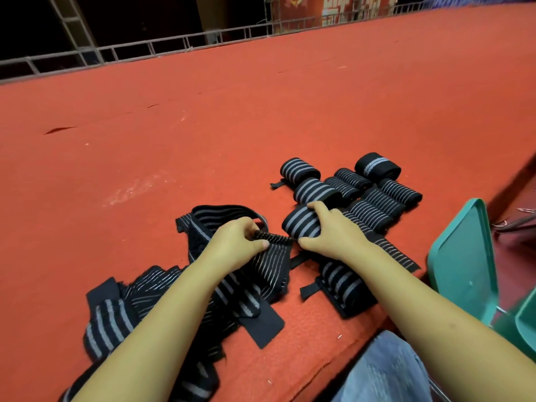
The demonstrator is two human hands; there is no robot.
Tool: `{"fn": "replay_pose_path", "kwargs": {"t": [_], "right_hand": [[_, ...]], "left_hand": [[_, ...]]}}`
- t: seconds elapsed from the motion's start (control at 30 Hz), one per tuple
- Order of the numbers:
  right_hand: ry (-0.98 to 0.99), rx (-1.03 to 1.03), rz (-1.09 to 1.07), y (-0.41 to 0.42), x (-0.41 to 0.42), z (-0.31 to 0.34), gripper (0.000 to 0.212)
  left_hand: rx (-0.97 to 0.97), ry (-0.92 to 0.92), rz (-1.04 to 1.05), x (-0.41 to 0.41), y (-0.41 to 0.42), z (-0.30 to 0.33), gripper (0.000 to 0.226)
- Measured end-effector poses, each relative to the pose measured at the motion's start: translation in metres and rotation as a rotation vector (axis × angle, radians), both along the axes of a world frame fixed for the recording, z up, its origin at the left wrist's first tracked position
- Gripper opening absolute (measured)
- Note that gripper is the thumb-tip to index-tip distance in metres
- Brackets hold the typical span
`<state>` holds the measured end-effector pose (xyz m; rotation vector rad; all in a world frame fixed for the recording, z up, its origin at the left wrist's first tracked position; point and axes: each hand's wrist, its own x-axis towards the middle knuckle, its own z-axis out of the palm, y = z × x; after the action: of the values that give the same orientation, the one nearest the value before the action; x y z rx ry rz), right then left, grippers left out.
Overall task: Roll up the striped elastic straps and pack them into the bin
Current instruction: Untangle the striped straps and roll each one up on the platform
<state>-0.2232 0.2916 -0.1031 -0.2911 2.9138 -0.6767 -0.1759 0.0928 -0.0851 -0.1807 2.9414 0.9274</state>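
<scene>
A heap of loose black straps with grey stripes lies on the red felt table in front of me. My left hand pinches the started, rolled end of a thin-striped strap. My right hand holds the same small roll from the right, its fingers resting over a finished wide-striped roll. Several finished rolls lie in rows behind my right hand. Another roll lies under my right forearm. A green bin stands tilted at the table's right edge.
The red felt table stretches far ahead and to the left. A metal railing runs along its far edge. My knee in blue jeans is below the near edge. A second green container sits at the far right.
</scene>
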Motion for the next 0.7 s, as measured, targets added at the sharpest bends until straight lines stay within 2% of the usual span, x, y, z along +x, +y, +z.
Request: {"fn": "replay_pose_path", "kwargs": {"t": [0.23,0.47,0.57,0.7], "right_hand": [[0.016,0.234,-0.077,-0.008,0.005,0.002,0.071],[0.008,0.284,-0.085,-0.005,0.009,0.006,0.081],[0.057,0.157,-0.073,-0.002,0.013,0.015,0.082],[0.145,-0.252,0.023,-0.007,0.025,0.037,0.065]], "left_hand": [[0.09,0.011,0.039,0.013,-0.008,-0.004,0.016],[0.213,0.123,0.036,0.025,-0.007,0.012,0.015],[0.321,0.175,0.04,0.033,-0.007,0.021,0.014],[0.505,0.265,0.075,0.041,-0.008,0.036,0.013]]}}
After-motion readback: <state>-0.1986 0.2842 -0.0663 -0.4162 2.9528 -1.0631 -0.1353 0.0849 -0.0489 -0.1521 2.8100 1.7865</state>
